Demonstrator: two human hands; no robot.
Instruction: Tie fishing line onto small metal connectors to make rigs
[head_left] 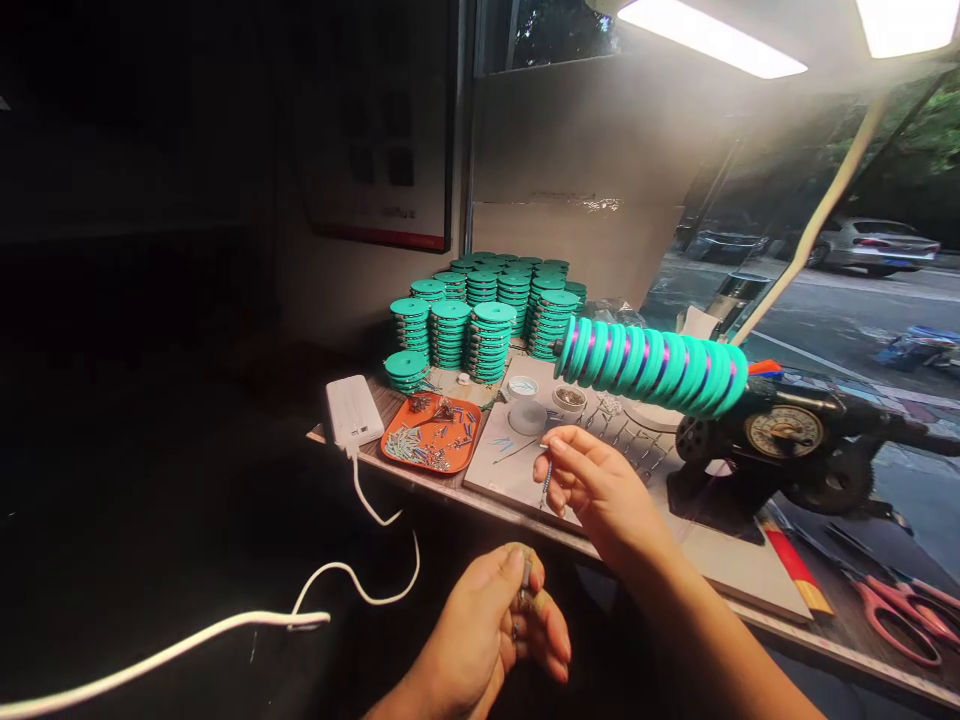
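My right hand is raised over the front of the pale board, its thumb and index finger pinched together. A thin, dark blue, ridged piece hangs from that pinch; its exact kind is unclear. Lower down, in front of the table edge, is my left hand, palm turned up. Its thumb presses a small grey piece against the index finger, and the other fingers curl loosely. Near my right hand lie a few light blue slivers and a white tub.
An orange tray of tiny parts sits left, beside a white power bank with a cable. Teal spools stand stacked behind. A black winding machine carries a row of teal spools. Pink-handled scissors lie right.
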